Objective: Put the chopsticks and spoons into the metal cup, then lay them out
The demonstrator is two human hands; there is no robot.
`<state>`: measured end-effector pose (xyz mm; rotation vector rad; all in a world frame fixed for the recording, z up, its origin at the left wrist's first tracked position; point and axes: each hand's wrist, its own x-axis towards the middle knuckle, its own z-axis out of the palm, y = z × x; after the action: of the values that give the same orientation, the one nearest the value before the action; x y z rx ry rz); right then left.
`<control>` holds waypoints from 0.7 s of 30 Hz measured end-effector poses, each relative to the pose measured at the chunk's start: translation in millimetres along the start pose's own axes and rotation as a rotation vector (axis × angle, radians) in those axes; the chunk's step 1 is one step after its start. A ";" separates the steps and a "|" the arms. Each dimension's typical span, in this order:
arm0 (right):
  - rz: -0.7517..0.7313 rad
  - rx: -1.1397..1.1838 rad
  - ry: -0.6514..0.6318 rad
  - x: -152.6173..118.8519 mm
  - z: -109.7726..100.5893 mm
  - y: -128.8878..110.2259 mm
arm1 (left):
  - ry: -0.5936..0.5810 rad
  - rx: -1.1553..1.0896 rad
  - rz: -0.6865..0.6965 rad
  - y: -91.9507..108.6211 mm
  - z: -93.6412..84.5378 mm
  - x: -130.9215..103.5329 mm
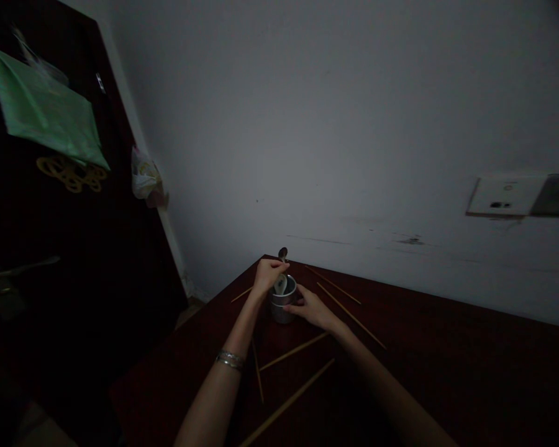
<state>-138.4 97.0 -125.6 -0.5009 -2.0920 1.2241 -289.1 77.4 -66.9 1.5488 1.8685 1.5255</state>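
Observation:
A metal cup (282, 313) stands upright on the dark red table, near its far corner. From the right side my right hand (311, 308) grips the cup, thumb in front and fingers at its far side. My left hand (269, 275) is above the cup's left rim, its fingers pinched on a metal spoon (283, 253) whose dark bowl points up. The spoon's lower part is hidden behind the fingers. Inside the cup leans a pale spoon (281, 284), just under my left hand. The dim light hides what else the cup holds.
Several wooden chopsticks lie scattered about the cup, including one on the right (351, 315) and one in front (289, 402). The white wall (330, 155) rises behind the table (423, 335). A dark door (97, 248) is at the left, and a wall socket (505, 195) at the right.

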 end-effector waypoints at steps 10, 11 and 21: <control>0.150 -0.111 -0.002 3.9 -29.0 11.4 | 0.307 -0.200 0.124 50.4 -31.3 -5.7; 0.171 -0.131 0.024 4.0 -35.2 8.4 | 0.353 -0.211 0.147 57.8 -35.5 -8.0; 0.003 0.060 0.307 -2.5 -68.8 -79.0 | 0.283 -0.383 0.176 112.3 -42.5 -36.9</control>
<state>-88.3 99.5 -33.5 -0.6226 -1.7913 1.1294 -244.8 9.5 29.0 1.4043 1.4725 2.1301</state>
